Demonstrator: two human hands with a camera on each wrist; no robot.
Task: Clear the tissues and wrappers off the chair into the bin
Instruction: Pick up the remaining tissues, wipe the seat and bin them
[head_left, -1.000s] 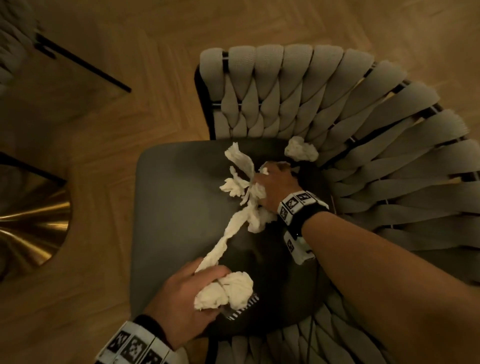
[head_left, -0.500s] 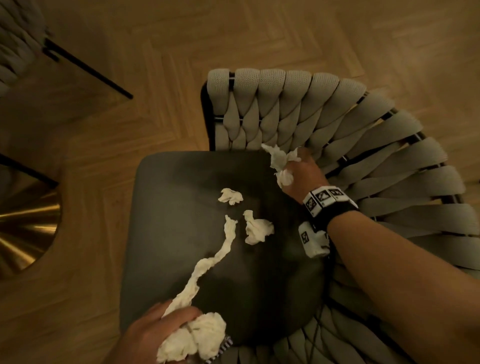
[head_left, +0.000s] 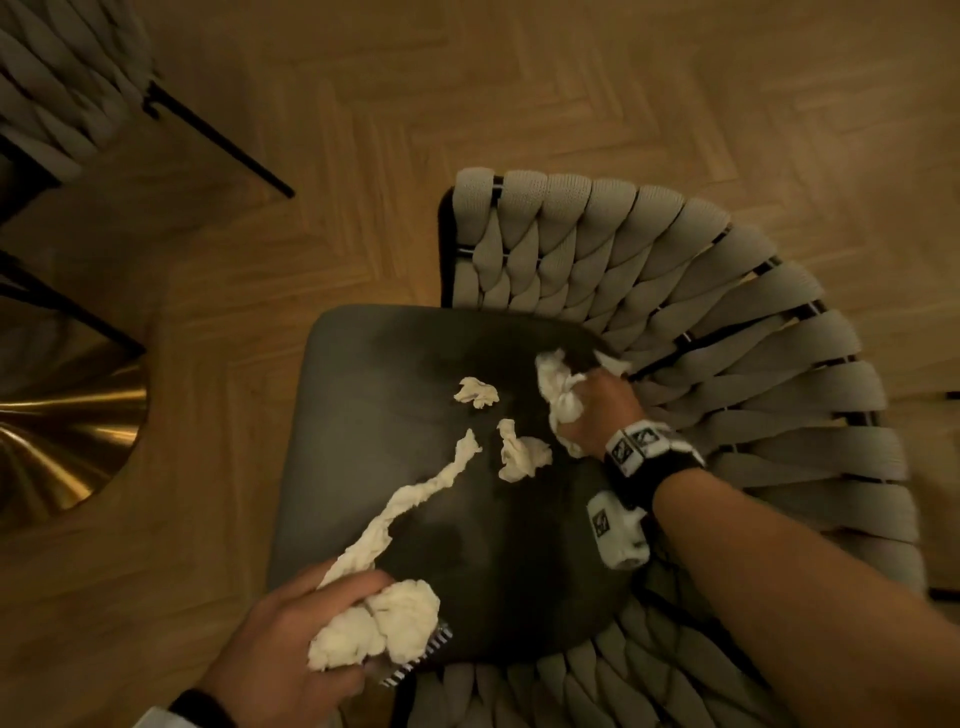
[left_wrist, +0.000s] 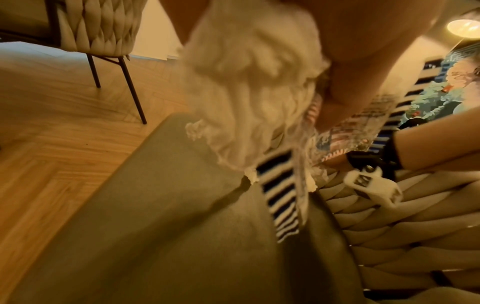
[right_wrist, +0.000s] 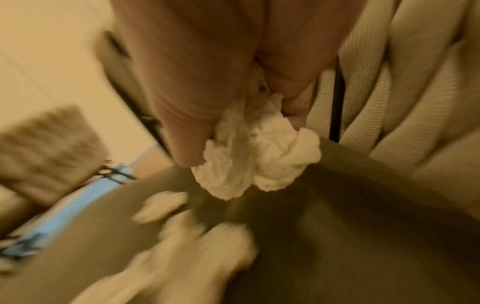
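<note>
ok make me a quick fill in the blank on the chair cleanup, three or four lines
1. The left hand grips a wad of tissues and a ____ wrapper.
2. The right hand holds a tissue clump at the seat's back corner, beside the woven ____.
3. Between the hands, ____ small loose scraps lie apart from the long twisted tissue strip.
4. The floor is made of ____.

Missing words: striped; backrest; two; wood
</note>
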